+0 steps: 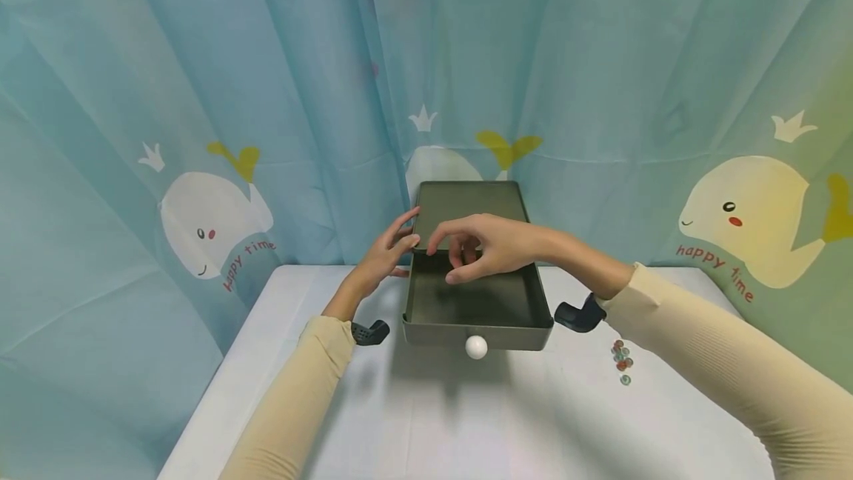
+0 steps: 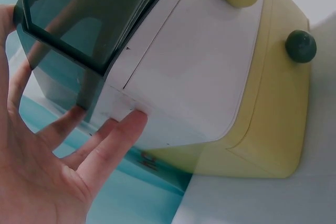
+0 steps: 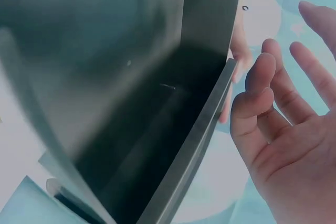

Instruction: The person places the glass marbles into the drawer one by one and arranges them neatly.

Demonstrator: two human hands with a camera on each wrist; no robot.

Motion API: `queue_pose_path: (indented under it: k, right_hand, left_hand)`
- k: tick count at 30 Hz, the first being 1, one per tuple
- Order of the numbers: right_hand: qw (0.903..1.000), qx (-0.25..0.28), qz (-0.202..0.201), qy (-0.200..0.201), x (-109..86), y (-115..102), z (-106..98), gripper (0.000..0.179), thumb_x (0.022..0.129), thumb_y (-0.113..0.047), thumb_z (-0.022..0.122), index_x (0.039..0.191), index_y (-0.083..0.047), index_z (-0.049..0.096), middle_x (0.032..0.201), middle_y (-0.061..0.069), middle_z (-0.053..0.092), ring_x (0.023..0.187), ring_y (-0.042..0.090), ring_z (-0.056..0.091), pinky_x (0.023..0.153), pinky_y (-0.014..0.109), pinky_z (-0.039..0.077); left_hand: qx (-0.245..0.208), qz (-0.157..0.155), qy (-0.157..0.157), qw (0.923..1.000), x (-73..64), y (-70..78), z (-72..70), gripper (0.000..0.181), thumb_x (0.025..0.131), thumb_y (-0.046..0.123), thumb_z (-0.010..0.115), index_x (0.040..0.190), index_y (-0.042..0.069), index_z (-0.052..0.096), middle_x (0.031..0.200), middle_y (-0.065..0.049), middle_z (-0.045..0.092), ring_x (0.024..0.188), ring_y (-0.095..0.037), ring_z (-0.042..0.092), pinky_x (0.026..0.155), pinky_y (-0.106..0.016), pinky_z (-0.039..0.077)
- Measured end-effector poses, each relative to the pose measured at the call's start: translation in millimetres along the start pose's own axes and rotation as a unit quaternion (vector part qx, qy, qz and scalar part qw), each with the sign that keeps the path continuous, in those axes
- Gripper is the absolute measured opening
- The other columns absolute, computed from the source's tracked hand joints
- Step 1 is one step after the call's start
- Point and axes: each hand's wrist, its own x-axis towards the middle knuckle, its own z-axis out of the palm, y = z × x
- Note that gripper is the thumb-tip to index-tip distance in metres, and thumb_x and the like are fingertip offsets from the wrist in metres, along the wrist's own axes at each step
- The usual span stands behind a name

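A small drawer cabinet [image 1: 469,213] stands at the back of the table, its dark green top drawer [image 1: 478,336] pulled out towards me. A round white knob [image 1: 476,347] is on that drawer's front. My left hand [image 1: 383,254] rests fingers and thumb against the cabinet's left side. The left wrist view shows white and yellow drawers [image 2: 286,119] below, and the fingers of the left hand [image 2: 58,166] spread along the side. Above the pulled-out drawer hovers my right hand [image 1: 489,247], fingers loosely bent, nothing visible between them. In the right wrist view the drawer's inside [image 3: 142,103] shows bare.
Several small glass beads [image 1: 623,363] lie on the white tabletop [image 1: 586,421], to the right of the cabinet. A blue-green curtain [image 1: 320,95] with whale prints hangs close behind the table. Dark camera mounts [image 1: 580,315] sit at both wrists.
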Motion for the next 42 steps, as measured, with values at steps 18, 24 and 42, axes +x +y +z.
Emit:
queue_pose_path:
  k: [18,24,42]
  right_hand:
    - [0.9988,0.01,0.031,0.037,-30.3,1.4,-6.9,0.041,0.094,-0.026,0.076,0.131,-0.027,0.06,0.087,-0.002,0.067,0.069,0.017,0.064,0.068,0.035,0.053]
    - [0.9981,0.016,0.039,0.045,-42.5,6.5,-11.2,0.044,0.095,-0.026,0.075,0.135,-0.017,0.059,0.087,-0.001,0.067,0.068,0.018,0.064,0.066,0.034,0.054]
    - [0.9897,0.025,0.038,0.136,-87.2,19.2,-19.3,0.04,0.093,-0.014,0.077,0.129,-0.021,0.061,0.084,0.0,0.065,0.064,0.02,0.06,0.059,0.031,0.051]
  left_hand:
    - [-0.003,0.007,-0.009,0.9999,-0.9,-0.6,-0.6,0.062,0.104,0.042,0.052,0.161,0.044,0.028,0.165,-0.014,0.026,0.144,-0.04,0.039,0.097,-0.067,0.048]
    - [-0.004,0.008,-0.009,0.9999,-1.7,-0.7,-0.5,0.061,0.102,0.047,0.055,0.158,0.05,0.03,0.165,-0.01,0.026,0.143,-0.036,0.041,0.095,-0.064,0.051]
    - [0.003,0.014,-0.011,0.9998,-1.3,-1.4,-1.4,0.061,0.104,0.043,0.053,0.16,0.047,0.029,0.165,-0.011,0.027,0.144,-0.036,0.041,0.096,-0.064,0.05]
